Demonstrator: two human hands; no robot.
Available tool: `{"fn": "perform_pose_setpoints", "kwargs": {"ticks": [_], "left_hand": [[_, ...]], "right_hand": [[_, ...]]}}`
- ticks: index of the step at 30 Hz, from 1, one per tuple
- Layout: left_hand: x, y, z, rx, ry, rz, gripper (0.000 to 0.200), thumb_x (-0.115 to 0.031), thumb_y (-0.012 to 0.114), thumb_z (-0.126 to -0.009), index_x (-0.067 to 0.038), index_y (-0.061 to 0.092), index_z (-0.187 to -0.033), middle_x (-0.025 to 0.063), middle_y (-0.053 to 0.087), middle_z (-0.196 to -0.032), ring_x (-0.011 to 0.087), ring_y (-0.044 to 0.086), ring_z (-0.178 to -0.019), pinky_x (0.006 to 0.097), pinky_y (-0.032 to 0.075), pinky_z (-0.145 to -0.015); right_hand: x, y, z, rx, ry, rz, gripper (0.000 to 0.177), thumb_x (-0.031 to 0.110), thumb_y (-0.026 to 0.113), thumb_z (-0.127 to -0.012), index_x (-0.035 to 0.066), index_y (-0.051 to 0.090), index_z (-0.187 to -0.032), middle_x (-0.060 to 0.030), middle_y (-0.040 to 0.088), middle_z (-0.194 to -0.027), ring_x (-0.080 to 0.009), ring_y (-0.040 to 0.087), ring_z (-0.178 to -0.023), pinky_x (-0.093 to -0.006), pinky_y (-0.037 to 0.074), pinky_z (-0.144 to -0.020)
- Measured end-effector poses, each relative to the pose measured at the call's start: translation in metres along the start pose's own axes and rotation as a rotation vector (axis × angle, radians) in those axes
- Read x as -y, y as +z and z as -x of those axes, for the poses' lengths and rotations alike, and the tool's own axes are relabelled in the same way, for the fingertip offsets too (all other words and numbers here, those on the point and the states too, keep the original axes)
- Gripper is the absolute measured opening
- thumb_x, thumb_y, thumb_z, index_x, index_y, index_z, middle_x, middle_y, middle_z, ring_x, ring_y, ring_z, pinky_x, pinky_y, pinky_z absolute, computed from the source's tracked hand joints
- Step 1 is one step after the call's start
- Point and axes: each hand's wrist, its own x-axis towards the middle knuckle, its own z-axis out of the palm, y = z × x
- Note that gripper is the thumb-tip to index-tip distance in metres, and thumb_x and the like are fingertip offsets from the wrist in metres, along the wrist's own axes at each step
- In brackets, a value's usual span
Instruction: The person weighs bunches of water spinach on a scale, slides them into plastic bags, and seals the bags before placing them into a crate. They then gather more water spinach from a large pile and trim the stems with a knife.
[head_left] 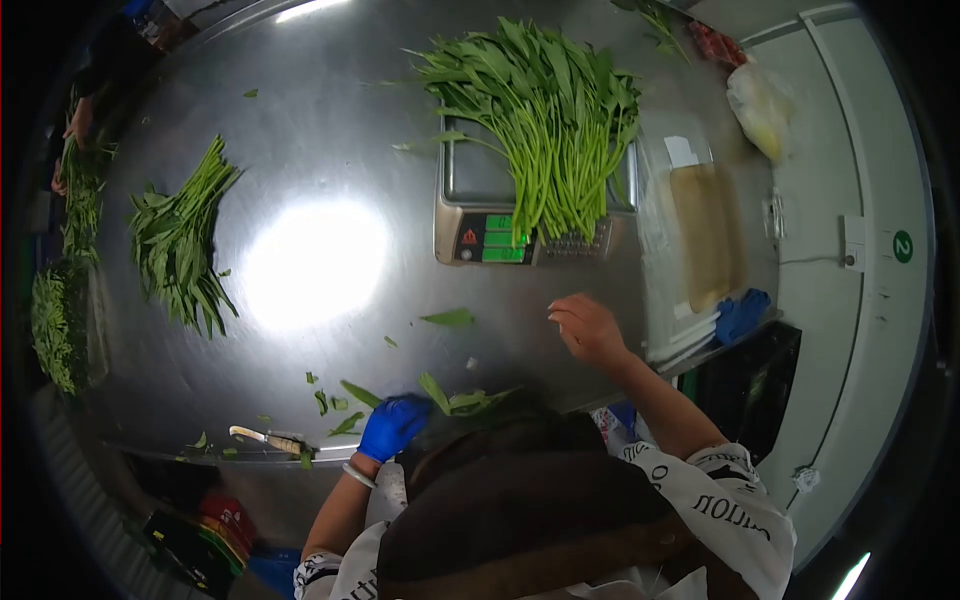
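Observation:
My left hand [393, 428], in a blue glove, is at the table's near edge among loose green leaves [470, 403]. Its fingers are mostly hidden, so I cannot make out whether it grips any leaf. My bare right hand [588, 328] hovers in front of the scale, fingers loosely bent and nothing visible in them. On the digital scale [450, 235], whose green display is lit, lies a large bunch of leafy greens [550, 130] with long stems toward me. A smaller bunch of greens [180, 235] rests on the left of the table.
A knife [268, 439] with a pale handle lies at the near left edge beside leaf scraps. More greens [60, 320] and another person's hand [78, 122] are at the far left. To the right are a brown board [708, 235], a blue glove [742, 314] and a plastic bag [760, 108].

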Motion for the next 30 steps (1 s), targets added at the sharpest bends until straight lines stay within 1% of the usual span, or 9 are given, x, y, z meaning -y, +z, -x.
{"fn": "perform_pose_setpoints", "kwargs": {"ticks": [5, 10, 16, 18, 20, 22, 25, 28, 30], "left_hand": [[0.003, -0.045, -0.033, -0.431, -0.327, -0.109, 0.019, -0.011, 0.066, -0.080, -0.009, 0.070, -0.098, 0.0075, 0.067, -0.086, 0.0266, 0.062, -0.078, 0.0354, 0.048, -0.074], [0.017, -0.019, -0.121, -0.469, -0.250, -0.135, 0.051, -0.018, 0.071, -0.074, -0.011, 0.057, -0.122, 0.0142, 0.054, -0.122, 0.0307, 0.050, -0.110, 0.0403, 0.041, -0.093], [-0.022, 0.060, -0.106, 0.224, -0.035, -0.112, 0.017, -0.019, 0.066, -0.078, -0.009, 0.069, -0.092, 0.0128, 0.065, -0.091, 0.0300, 0.062, -0.082, 0.0384, 0.049, -0.075], [-0.030, 0.066, -0.066, 0.549, -0.087, 0.060, 0.023, -0.028, 0.065, -0.081, -0.011, 0.071, -0.093, 0.0147, 0.066, -0.094, 0.0320, 0.061, -0.087, 0.0399, 0.048, -0.082], [-0.050, 0.041, -0.050, 0.801, -0.486, 0.107, 0.035, -0.041, 0.065, -0.082, -0.012, 0.071, -0.101, 0.0131, 0.066, -0.106, 0.0300, 0.060, -0.101, 0.0367, 0.044, -0.093], [-0.051, 0.023, -0.047, 0.630, -0.692, 0.214, 0.037, -0.041, 0.065, -0.082, -0.008, 0.073, -0.096, 0.0119, 0.070, -0.093, 0.0203, 0.065, -0.086, 0.0328, 0.049, -0.082], [-0.088, -0.017, -0.105, 0.321, -1.004, 0.306, 0.032, -0.032, 0.056, -0.089, -0.006, 0.074, -0.090, 0.0049, 0.071, -0.082, 0.0117, 0.060, -0.066, 0.0258, 0.048, -0.064], [-0.087, -0.035, -0.149, -0.003, -0.808, 0.213, 0.028, -0.024, 0.052, -0.089, -0.005, 0.073, -0.092, 0.0038, 0.071, -0.082, 0.0111, 0.059, -0.067, 0.0251, 0.046, -0.063], [-0.090, -0.038, -0.184, -0.368, -0.641, 0.419, 0.029, -0.024, 0.052, -0.091, -0.003, 0.069, -0.102, 0.0050, 0.070, -0.093, 0.0124, 0.061, -0.079, 0.0260, 0.047, -0.070]], "right_hand": [[-0.044, -0.001, 0.065, -0.001, 0.147, 0.256, 0.030, 0.001, 0.060, -0.072, 0.002, 0.060, -0.101, -0.0148, 0.059, -0.110, -0.0344, 0.052, -0.108, -0.0438, 0.043, -0.092], [-0.122, -0.036, 0.108, -0.194, 0.605, 0.521, 0.048, 0.005, 0.064, -0.073, 0.002, 0.051, -0.119, -0.0184, 0.047, -0.128, -0.0358, 0.044, -0.119, -0.0452, 0.037, -0.099], [-0.206, -0.085, 0.157, -0.103, 0.950, 0.822, 0.060, 0.022, 0.072, -0.073, 0.003, 0.047, -0.124, -0.0167, 0.049, -0.124, -0.0334, 0.046, -0.118, -0.0445, 0.044, -0.092], [-0.274, -0.073, 0.197, -0.109, 0.822, 0.878, 0.053, 0.024, 0.068, -0.076, 0.005, 0.050, -0.121, -0.0155, 0.056, -0.114, -0.0309, 0.055, -0.107, -0.0429, 0.048, -0.083], [-0.317, -0.078, 0.209, -0.075, 0.790, 0.867, 0.040, 0.023, 0.063, -0.079, 0.006, 0.055, -0.115, -0.0132, 0.063, -0.098, -0.0290, 0.062, -0.089, -0.0408, 0.052, -0.072], [-0.317, -0.084, 0.203, -0.098, 0.664, 0.881, 0.020, 0.015, 0.054, -0.083, 0.007, 0.060, -0.100, -0.0114, 0.065, -0.073, -0.0288, 0.065, -0.066, -0.0399, 0.052, -0.059], [-0.263, -0.106, 0.170, -0.004, 0.589, 0.808, 0.018, 0.014, 0.053, -0.081, 0.002, 0.061, -0.092, -0.0167, 0.064, -0.071, -0.0308, 0.065, -0.065, -0.0429, 0.052, -0.060], [-0.193, -0.106, 0.156, 0.094, 0.517, 0.539, 0.024, 0.019, 0.054, -0.081, -0.002, 0.060, -0.091, -0.0195, 0.065, -0.072, -0.0344, 0.065, -0.066, -0.0451, 0.052, -0.060], [-0.174, -0.087, 0.152, 0.457, 0.377, 0.560, 0.034, 0.027, 0.054, -0.086, -0.003, 0.058, -0.102, -0.0213, 0.066, -0.082, -0.0352, 0.065, -0.077, -0.0450, 0.052, -0.068]]}}
